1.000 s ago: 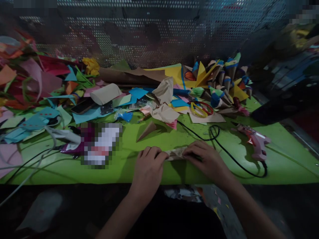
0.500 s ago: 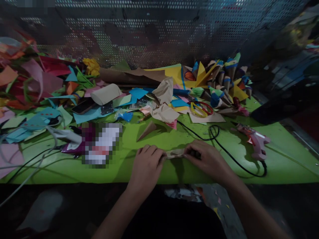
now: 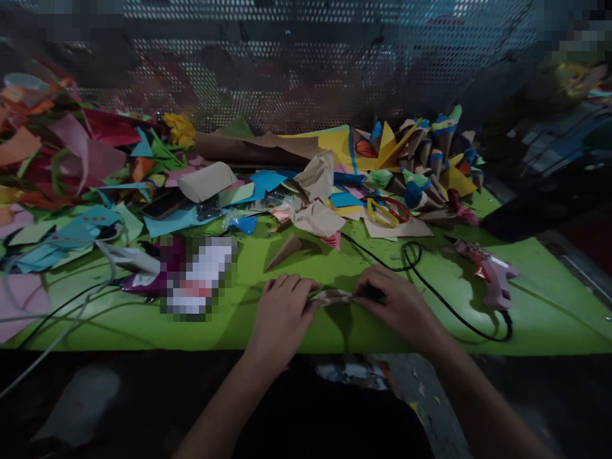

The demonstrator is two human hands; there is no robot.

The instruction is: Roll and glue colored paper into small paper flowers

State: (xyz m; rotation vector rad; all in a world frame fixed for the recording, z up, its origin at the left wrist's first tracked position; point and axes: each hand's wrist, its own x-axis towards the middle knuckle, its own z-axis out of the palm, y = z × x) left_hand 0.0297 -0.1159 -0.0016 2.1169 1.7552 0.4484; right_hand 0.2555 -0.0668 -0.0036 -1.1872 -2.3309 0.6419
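A narrow strip of beige paper [image 3: 333,296] stretches between my two hands, just above the green tabletop near its front edge. My left hand [image 3: 285,309] pinches one end, with its fingers curled over. The other end is gripped between the thumb and fingers of my right hand [image 3: 389,296]. Just beyond my left hand lies a small brown paper cone [image 3: 283,250]. Crumpled beige paper [image 3: 318,218] rests farther back. To the right of my right hand, a pink glue gun [image 3: 490,274] lies on its side.
Coloured paper scraps [image 3: 71,159] heap up at the back left. Finished-looking paper cones [image 3: 430,153] cluster at the back right, near yellow-handled scissors [image 3: 382,212]. A purple tool [image 3: 150,277] and a pixelated box [image 3: 201,277] lie left. A black cord [image 3: 444,303] curves across the right side.
The paper strip bows slightly upward in the middle, where it looked straighter before. Both hands keep nearly the same places, and the view has shifted slightly.
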